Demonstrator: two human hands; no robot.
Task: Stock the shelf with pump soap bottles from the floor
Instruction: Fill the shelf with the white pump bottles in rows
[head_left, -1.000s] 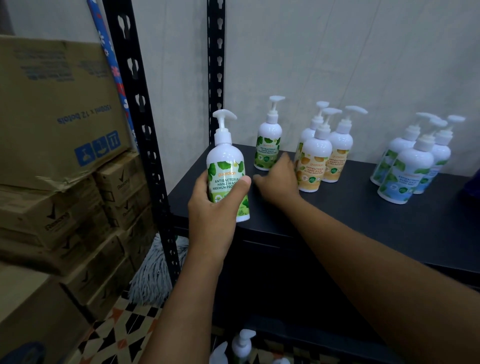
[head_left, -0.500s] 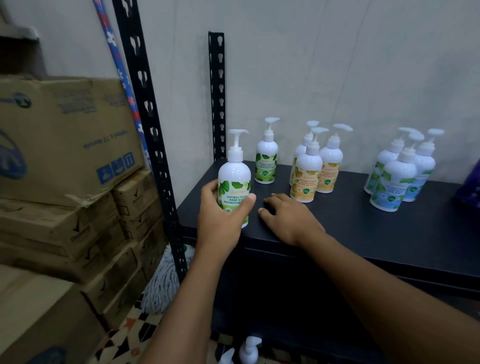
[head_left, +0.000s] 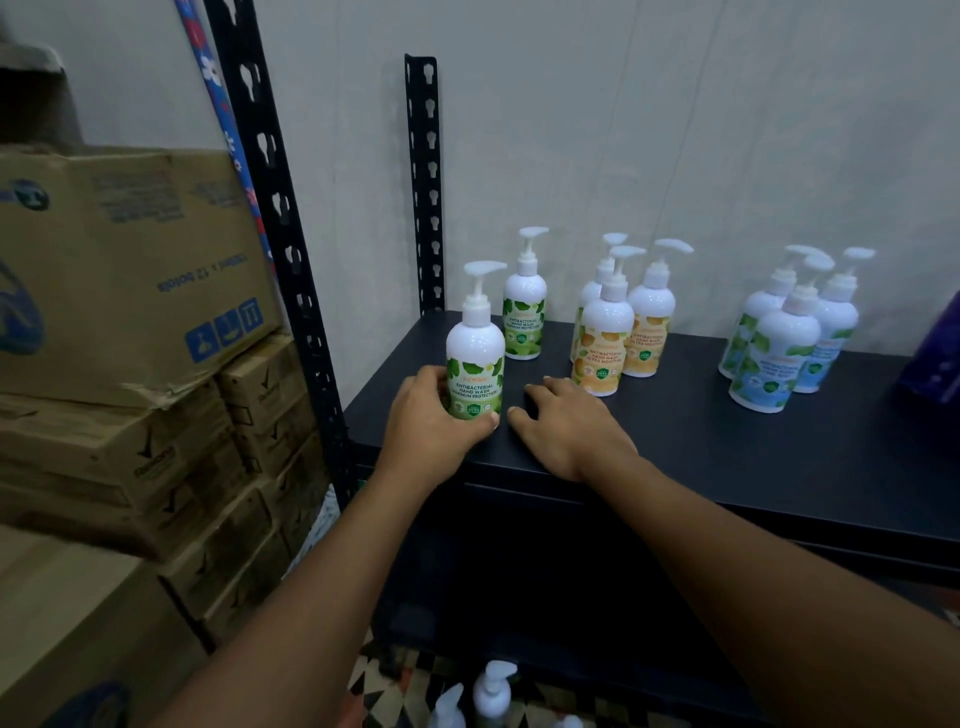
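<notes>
My left hand (head_left: 431, 421) grips a white pump soap bottle with a green label (head_left: 475, 351), which stands upright near the front left corner of the black shelf (head_left: 727, 457). My right hand (head_left: 569, 423) rests flat on the shelf just to the right of it, fingers spread, holding nothing. Behind stands a second green-label bottle (head_left: 524, 312). Three orange-label bottles (head_left: 605, 338) cluster in the middle and three blue-label bottles (head_left: 779, 358) stand further right. More pump bottles (head_left: 493, 691) sit on the floor below, partly cut off.
Stacked cardboard boxes (head_left: 130, 322) fill the left side. A black slotted upright (head_left: 280, 218) stands at the shelf's front left and another upright (head_left: 428, 197) at the back. A purple object (head_left: 935, 353) sits at the right edge. A mop head (head_left: 322, 519) shows behind the front upright.
My left hand lowered the green-label bottle onto the shelf's front left. My right hand drew back from the rear green bottle and settled flat beside it.
</notes>
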